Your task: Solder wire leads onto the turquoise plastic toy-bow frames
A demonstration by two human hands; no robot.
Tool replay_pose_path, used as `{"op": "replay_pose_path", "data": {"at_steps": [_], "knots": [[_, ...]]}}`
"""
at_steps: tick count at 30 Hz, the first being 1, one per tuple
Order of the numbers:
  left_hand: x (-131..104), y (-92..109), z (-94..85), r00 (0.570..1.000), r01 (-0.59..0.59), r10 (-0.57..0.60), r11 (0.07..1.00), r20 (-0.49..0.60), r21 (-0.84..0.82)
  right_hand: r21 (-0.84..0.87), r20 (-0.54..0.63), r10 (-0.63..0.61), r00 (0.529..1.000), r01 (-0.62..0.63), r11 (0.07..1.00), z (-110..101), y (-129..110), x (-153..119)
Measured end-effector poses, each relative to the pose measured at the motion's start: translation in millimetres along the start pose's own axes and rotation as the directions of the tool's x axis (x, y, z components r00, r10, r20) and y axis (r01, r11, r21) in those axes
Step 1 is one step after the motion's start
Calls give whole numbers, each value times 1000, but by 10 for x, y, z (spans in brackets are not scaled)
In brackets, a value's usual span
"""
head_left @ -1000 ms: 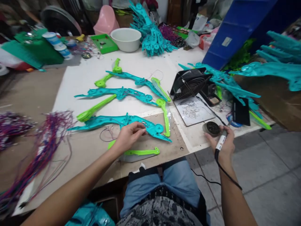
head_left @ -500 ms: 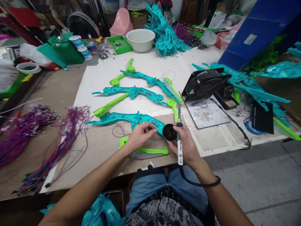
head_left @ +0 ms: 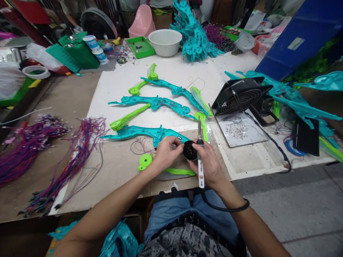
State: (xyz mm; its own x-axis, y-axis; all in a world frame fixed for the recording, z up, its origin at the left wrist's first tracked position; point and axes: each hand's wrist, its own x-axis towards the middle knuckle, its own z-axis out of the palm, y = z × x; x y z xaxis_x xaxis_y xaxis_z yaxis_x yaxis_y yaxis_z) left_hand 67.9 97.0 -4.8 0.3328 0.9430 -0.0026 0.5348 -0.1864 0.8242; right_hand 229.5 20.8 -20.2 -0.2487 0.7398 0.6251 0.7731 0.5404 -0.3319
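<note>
My right hand (head_left: 210,164) is closed round a white-handled soldering iron (head_left: 200,169), its metal tip pointing up and away, and also grips a small round tin (head_left: 190,150) with dark contents. At the tin's left rim, the thumb and fingertips of my left hand (head_left: 168,151) are pinched together; whatever they hold is too small to name. Just beyond both hands lies the nearest teal plastic part (head_left: 144,132), partly hidden by the left hand. A lime-green arm (head_left: 179,172) rests on the table under my left wrist.
Two more teal parts (head_left: 163,102) with green arms lie farther back. A black fan (head_left: 241,96) stands right, behind a white board (head_left: 238,130). Wire bundles (head_left: 34,146) spread at left. A white basin (head_left: 165,43), green tray (head_left: 140,47) and teal pile (head_left: 197,41) line the back.
My left fingertips have come to the tin's rim. The tin and soldering iron have shifted slightly left in my right hand. The whole view has shifted a little.
</note>
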Motion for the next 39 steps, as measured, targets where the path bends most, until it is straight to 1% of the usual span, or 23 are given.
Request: {"op": "replay_pose_path", "data": {"at_steps": [4,6,7,8,9,10,11,12,13,14,15,17,19,20,21,22,23,26,28,30,33,36,39], "knots": [[-9,-24,-31,999,31,-30,996,14,-88,-23,-37,72,997,-73,997,-98,47,-88],[-1,-55,-60,997,69,-66,985,26,-155,-41,-92,185,978,-190,981,-231,131,-232],[9,-75,-71,996,83,-80,980,29,-180,-56,-134,268,954,-277,959,-315,193,-334],[24,-98,-78,996,92,-87,976,30,-197,-75,-188,365,912,-384,920,-406,269,-453],[43,-122,-80,996,93,-89,975,25,-203,-102,-254,463,849,-499,860,-498,358,-585],[63,-146,-77,996,88,-86,976,17,-199,-126,-339,539,771,-605,786,-586,456,-724],[84,-169,-70,997,79,-80,980,5,-183,-135,-421,590,689,-690,711,-667,560,-864],[103,-189,-60,997,69,-71,985,-8,-160,-137,-477,624,619,-754,643,-739,662,-995],[118,-206,-48,998,55,-59,990,-23,-130,-141,-498,646,578,-789,597,-804,756,-1112],[128,-218,-35,999,39,-42,995,-34,-94,-154,-497,663,561,-808,568,-862,836,-1208],[134,-228,-22,999,23,-26,998,-42,-56,-178,-484,668,565,-811,557,-916,900,-1276],[134,-243,1,999,3,-3,1000,-47,9,-248,-472,623,624,-772,586,-1017,976,-1317],[126,-257,17,999,6,-4,999,-50,50,-293,-499,525,689,-705,646,-1106,1007,-1231],[123,-262,22,998,14,-11,998,-54,63,-292,-512,487,708,-676,676,-1141,1016,-1150],[119,-266,28,998,23,-18,997,-58,71,-266,-524,474,708,-665,698,-1168,1028,-1051],[117,-268,32,998,29,-25,997,-61,76,-217,-531,489,692,-669,710,-1185,1045,-942],[115,-268,37,998,35,-30,996,-62,80,-156,-527,530,664,-689,708,-1190,1068,-832],[112,-264,56,997,54,-49,995,-65,88,28,-486,675,555,-762,647,-1146,1178,-554],[109,-264,69,996,65,-59,994,-74,89,87,-436,732,523,-786,612,-1093,1266,-446],[105,-266,78,995,66,-59,994,-85,84,94,-402,753,520,-795,599,-1048,1344,-398],[96,-263,83,994,56,-49,996,-94,70,79,-390,749,536,-791,607,-1017,1420,-388],[87,-256,84,994,57,-50,996,-95,66,74,-383,741,551,-781,620,-1013,1442,-393],[85,-256,85,994,58,-52,996,-98,63,64,-388,736,555,-781,622,-1012,1429,-392]]}}
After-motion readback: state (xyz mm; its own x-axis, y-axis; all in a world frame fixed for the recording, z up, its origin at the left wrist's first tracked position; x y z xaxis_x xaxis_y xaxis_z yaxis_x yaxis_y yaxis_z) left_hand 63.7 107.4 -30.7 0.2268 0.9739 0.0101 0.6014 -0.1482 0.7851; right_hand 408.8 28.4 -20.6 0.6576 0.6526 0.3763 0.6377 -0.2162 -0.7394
